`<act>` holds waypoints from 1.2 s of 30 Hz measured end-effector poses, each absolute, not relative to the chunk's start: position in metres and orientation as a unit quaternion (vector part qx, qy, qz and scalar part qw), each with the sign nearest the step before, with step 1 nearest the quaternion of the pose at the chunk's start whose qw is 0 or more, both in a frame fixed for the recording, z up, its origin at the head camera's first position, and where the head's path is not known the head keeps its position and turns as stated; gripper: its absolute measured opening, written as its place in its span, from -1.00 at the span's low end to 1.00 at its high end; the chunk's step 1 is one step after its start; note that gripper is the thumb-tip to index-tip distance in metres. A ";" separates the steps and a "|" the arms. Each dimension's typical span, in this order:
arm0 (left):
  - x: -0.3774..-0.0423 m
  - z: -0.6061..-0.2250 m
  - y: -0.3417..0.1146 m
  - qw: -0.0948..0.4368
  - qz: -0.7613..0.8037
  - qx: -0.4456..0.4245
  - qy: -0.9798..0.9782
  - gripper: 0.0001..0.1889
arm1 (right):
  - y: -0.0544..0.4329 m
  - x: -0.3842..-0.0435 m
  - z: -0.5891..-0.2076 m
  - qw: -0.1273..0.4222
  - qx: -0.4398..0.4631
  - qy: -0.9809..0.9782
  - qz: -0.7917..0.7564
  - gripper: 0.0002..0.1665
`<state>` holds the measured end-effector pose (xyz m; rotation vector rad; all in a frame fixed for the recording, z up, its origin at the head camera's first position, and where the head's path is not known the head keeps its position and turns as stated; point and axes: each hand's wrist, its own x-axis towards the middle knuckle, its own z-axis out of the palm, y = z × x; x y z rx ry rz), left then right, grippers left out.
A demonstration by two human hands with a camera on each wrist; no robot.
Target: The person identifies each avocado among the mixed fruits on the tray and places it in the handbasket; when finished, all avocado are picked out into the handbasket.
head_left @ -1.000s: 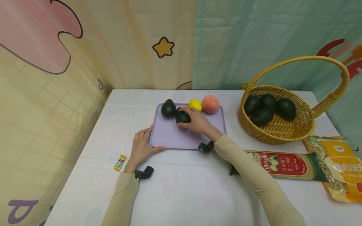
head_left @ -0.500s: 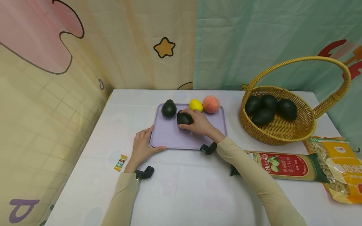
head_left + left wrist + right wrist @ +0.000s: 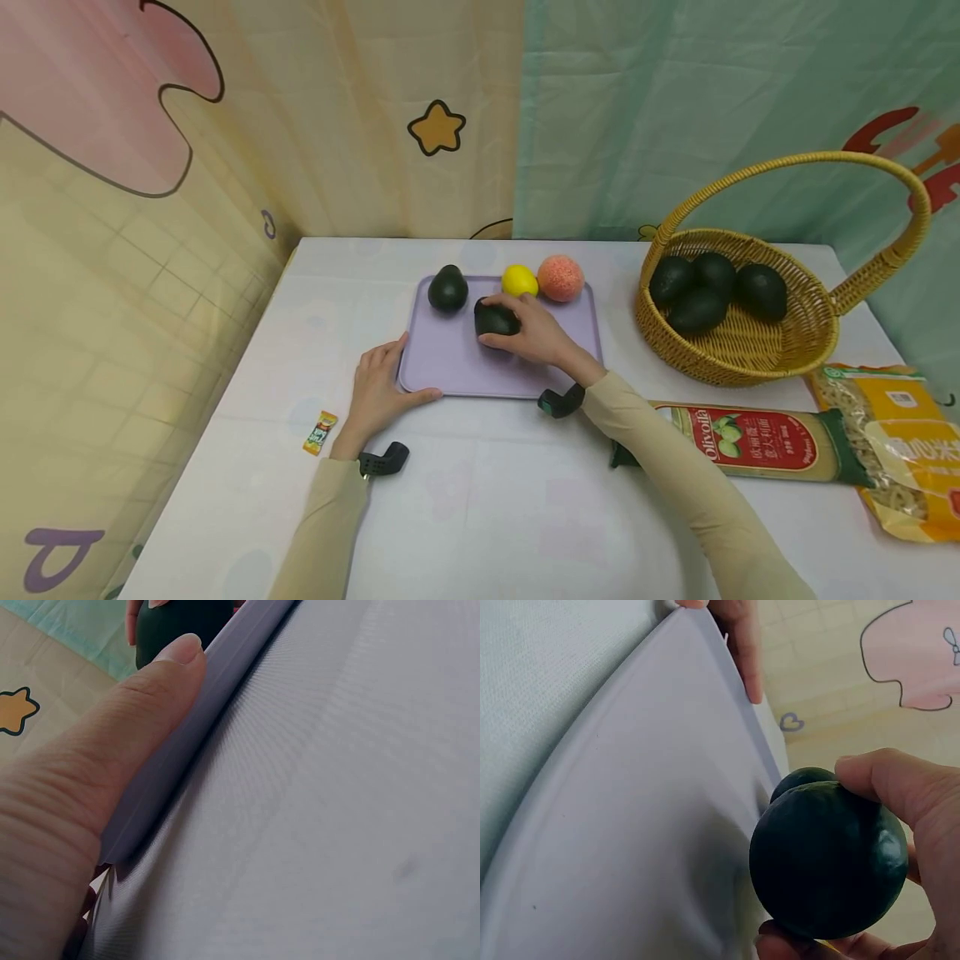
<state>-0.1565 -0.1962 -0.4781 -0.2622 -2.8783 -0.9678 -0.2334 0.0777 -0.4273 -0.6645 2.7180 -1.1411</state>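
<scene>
My right hand (image 3: 536,329) grips a dark green avocado (image 3: 495,318) between thumb and fingers over the lilac tray (image 3: 450,367). In the right wrist view the held avocado (image 3: 829,862) partly hides another one behind it. That second avocado (image 3: 447,289) is at the tray's back left. A yellow lemon (image 3: 519,281) and a round, bumpy pink-orange fruit (image 3: 560,278) are at its back right. My left hand (image 3: 378,387) is at the tray's near left corner, fingers along the left side. Its straight thumb (image 3: 150,712) lies along the front rim in the left wrist view.
At the right stands a wicker basket (image 3: 780,354) with a tall handle and several avocados inside. Before it lie a spaghetti pack (image 3: 757,443), partly under the right sleeve, and a yellow bag of pasta (image 3: 900,450). A small snack packet (image 3: 320,433) lies left of my left wrist.
My right hand has shifted a little right and toward me with the avocado, widening the gap to the other one. The left hand has stayed at the tray corner.
</scene>
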 end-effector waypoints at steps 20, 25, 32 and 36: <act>-0.156 -0.477 -0.196 0.051 -0.319 -0.087 -0.943 0.14 | 0.095 -0.226 -0.412 -0.057 -0.215 0.838 -0.498 -0.29; -0.156 -0.477 -0.196 0.052 -0.321 -0.087 -0.942 0.14 | 0.095 -0.212 -0.388 -0.099 -0.227 0.818 -0.520 -0.37; -0.156 -0.476 -0.196 0.052 -0.327 -0.087 -0.940 0.14 | 0.099 -0.200 -0.368 -0.150 -0.237 0.790 -0.545 -0.40; -0.156 -0.477 -0.196 0.050 -0.327 -0.087 -0.940 0.14 | 0.102 -0.198 -0.364 -0.176 -0.232 0.784 -0.548 -0.39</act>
